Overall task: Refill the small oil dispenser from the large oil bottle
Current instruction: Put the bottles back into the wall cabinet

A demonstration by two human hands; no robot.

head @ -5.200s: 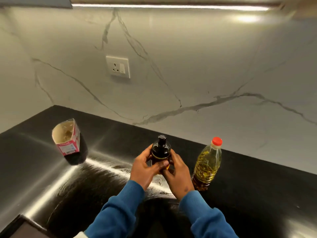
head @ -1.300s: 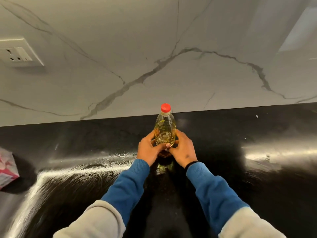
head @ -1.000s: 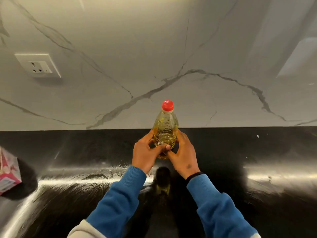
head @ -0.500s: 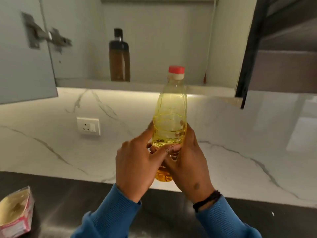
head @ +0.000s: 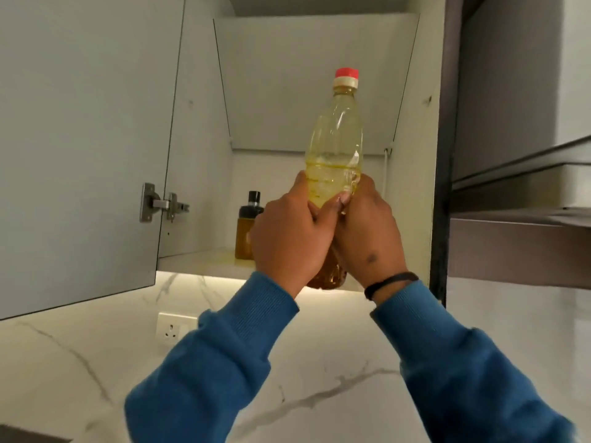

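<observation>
Storage step is appearing to be in hand: pouring looks finished, judging by the red cap point(head: 346, 72) sitting on the large oil bottle point(head: 334, 148) and the small oil dispenser point(head: 248, 230) standing capped on the cabinet shelf point(head: 204, 260). I am holding the bottle upright in front of the open cabinet, its base hanging level with the shelf's front edge. My left hand point(head: 289, 239) and my right hand point(head: 367, 238) are both wrapping the lower body, fingers curling round it and meeting at the front. The dispenser is standing just to the left of my left hand, apart from the bottle. The cabinet door point(head: 83, 148) is standing open at left. Next move, in my judgement, is calling for lifting the base clear of the edge and setting the bottle down right of the dispenser without knocking it.
</observation>
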